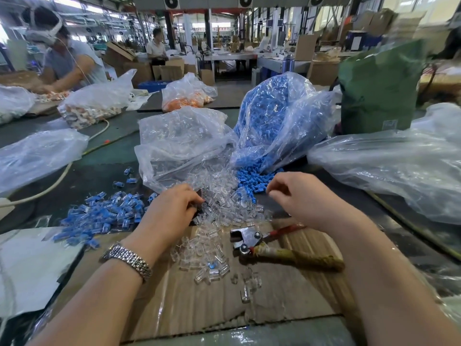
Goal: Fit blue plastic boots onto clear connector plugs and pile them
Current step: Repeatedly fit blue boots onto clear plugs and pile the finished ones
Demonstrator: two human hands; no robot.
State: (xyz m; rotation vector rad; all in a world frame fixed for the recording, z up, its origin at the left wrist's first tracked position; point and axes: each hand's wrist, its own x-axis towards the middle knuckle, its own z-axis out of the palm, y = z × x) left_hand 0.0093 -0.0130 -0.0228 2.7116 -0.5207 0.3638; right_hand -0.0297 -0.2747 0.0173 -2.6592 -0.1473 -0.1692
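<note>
Connector plugs: clear glossy plastic. Boots: matt blue plastic. Bags: thin shiny film. Mat: corrugated cardboard.

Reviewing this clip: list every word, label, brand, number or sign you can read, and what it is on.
No text can be read with certainty.
Green bag: a pale printed mark near its bottom edge, too blurred to read.
Red banner in the far hall: characters too small to read.
Wristwatch on the left wrist: only the metal band shows, no dial or brand.
Pliers, cardboard and clear plastic bags: no print visible.
</note>
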